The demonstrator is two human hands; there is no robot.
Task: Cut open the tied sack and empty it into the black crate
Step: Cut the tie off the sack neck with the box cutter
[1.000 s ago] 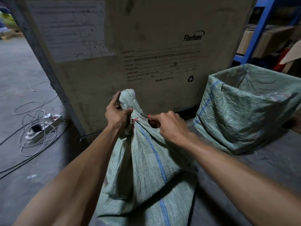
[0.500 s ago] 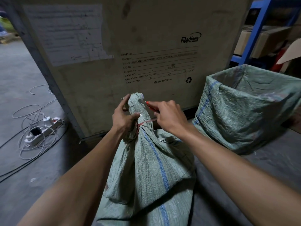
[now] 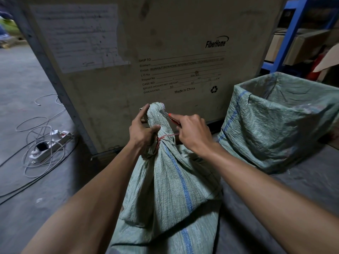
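Since half a second ago the right hand (image 3: 194, 132) has kept its place above the knot, its cutter (image 3: 169, 117) now laid with the blade tip against the bunched top of the sack (image 3: 170, 180), where a second ago it sat low at the tie. Its grip is closed round the cutter's red handle, fingers curled under, knuckles up, wrist bent down from a forearm that comes in from the lower right. The left hand (image 3: 142, 132) clasps the sack's neck just above the red tie (image 3: 165, 137), thumb pressed across the front of the cloth and forefinger stretched straight up along the gathered top (the other fingers are hidden behind the neck). The sack stands on the floor (image 3: 27, 88) between both forearms, green weave with a blue stripe, knot not yet cut through, close before a large cardboard box (image 3: 165, 33). Right of it stands a bin lined with the same green cloth (image 3: 275, 121). A power strip (image 3: 51, 145) with loose cables lies on the floor to the left.
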